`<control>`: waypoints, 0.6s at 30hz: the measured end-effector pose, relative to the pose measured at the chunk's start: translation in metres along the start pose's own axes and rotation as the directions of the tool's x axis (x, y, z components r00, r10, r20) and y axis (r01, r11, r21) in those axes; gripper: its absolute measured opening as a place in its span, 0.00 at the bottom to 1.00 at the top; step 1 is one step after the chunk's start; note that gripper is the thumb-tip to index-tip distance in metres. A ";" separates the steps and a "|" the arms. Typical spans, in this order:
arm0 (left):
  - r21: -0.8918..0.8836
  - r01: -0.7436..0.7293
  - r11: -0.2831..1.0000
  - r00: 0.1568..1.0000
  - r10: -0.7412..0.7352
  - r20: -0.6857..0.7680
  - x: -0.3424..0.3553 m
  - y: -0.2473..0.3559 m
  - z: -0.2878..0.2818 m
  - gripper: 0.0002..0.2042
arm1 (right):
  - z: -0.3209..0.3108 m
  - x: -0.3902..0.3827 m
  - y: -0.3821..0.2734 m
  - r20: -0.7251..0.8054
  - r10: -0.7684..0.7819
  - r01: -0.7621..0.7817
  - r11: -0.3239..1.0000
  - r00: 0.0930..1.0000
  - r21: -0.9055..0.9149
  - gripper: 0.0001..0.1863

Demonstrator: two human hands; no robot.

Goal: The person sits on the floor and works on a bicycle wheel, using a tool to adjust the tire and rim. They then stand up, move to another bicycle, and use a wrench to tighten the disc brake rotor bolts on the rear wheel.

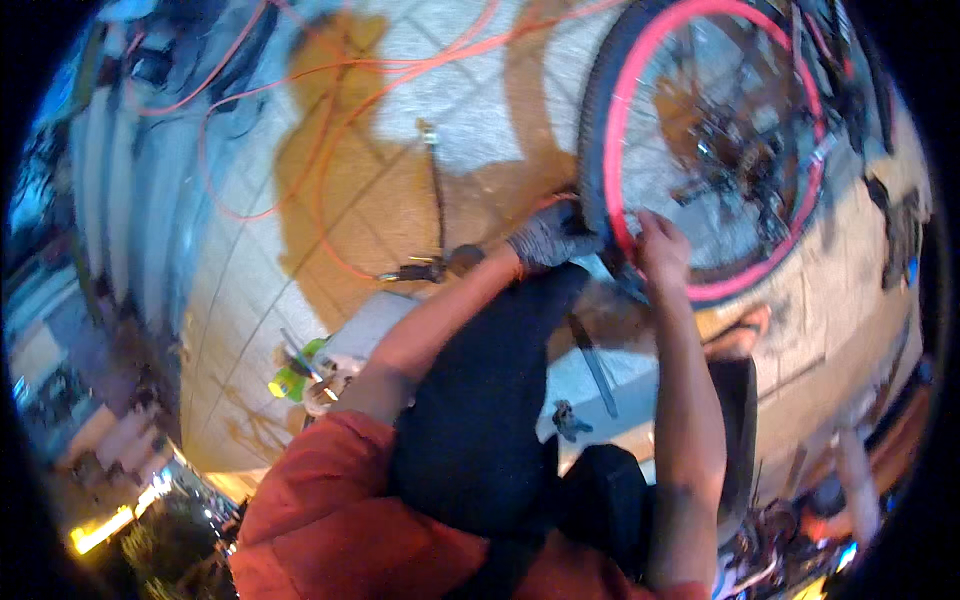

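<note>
Two-handed at the lower left edge of a pink-rimmed bicycle wheel [742, 162], upper right of the frame, with the gloved left hand [548, 238] against the black tire [592, 150], its grip too blurred to tell, and the bare right hand [661, 245] at the rim [615, 150], fingers curled but impossible to tell on what. Near a black inflator [418, 271] left of centre and a long dark tool [595, 367] below centre.

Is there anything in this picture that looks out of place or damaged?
No clear damage or spill shows, though the picture is blurred. The orange hose lies in loose, crossing loops on the paving, which looks untidy. Oddly, the left hand wears a grey glove while the right hand looks bare.
</note>
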State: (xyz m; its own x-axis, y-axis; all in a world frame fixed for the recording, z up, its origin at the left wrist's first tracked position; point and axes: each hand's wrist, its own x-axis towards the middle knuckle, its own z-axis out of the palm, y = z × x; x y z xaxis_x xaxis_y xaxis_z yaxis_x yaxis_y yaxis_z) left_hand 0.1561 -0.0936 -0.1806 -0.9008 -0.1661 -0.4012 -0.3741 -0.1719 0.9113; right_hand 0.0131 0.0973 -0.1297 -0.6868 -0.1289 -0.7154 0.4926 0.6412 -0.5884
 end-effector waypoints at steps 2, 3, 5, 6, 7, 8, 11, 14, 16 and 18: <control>0.111 0.063 0.992 0.963 -0.031 -0.268 -0.019 -0.019 -0.034 0.11 | -0.019 -0.035 -0.007 0.048 -0.047 0.039 0.989 0.998 0.145 0.20; 0.153 0.112 0.982 0.918 -0.043 -0.395 -0.030 -0.034 -0.045 0.11 | -0.030 -0.047 -0.008 0.097 -0.071 0.054 0.984 0.993 0.167 0.18; 0.278 0.324 0.904 0.713 -0.040 -0.700 -0.047 -0.039 -0.068 0.18 | -0.060 -0.080 0.001 0.127 -0.134 0.130 0.991 0.983 0.036 0.15; 0.281 0.505 0.816 0.518 -0.027 -0.855 -0.054 -0.027 -0.081 0.26 | -0.071 -0.097 -0.003 0.118 -0.103 0.100 0.994 0.988 0.031 0.15; 0.466 0.567 0.680 0.406 0.261 -0.876 -0.063 -0.059 -0.103 0.33 | -0.076 -0.117 -0.016 0.127 -0.085 0.083 0.996 0.988 0.021 0.15; 0.529 0.574 0.625 0.409 0.340 -0.847 -0.063 -0.053 -0.108 0.29 | -0.081 -0.130 -0.021 0.103 -0.057 0.055 0.998 0.993 0.026 0.15; 0.534 0.522 0.665 0.690 0.038 -0.723 -0.061 -0.120 -0.155 0.19 | -0.100 -0.169 -0.033 0.172 -0.129 0.118 0.991 0.977 0.070 0.13; -0.095 0.431 0.898 0.661 -0.385 -0.644 -0.064 -0.049 -0.116 0.18 | -0.120 -0.204 -0.036 0.045 -0.244 0.248 0.960 0.969 -0.132 0.14; -0.243 0.255 0.936 0.675 -0.352 -0.648 -0.091 -0.022 -0.098 0.16 | -0.133 -0.217 -0.039 -0.007 -0.271 0.266 0.949 0.962 -0.167 0.15; -0.180 0.171 0.969 0.747 -0.246 -0.618 -0.118 0.008 -0.084 0.15 | -0.141 -0.219 -0.042 -0.077 -0.312 0.296 0.941 0.947 -0.165 0.16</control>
State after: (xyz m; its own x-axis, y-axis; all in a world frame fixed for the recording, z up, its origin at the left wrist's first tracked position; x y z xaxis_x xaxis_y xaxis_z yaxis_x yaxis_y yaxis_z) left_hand 0.2782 -0.1570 -0.1333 -0.4445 -0.6814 -0.5815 -0.4764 -0.3699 0.7976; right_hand 0.0677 0.2051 0.1040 -0.8450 -0.2641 -0.4651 0.1713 0.6901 -0.7031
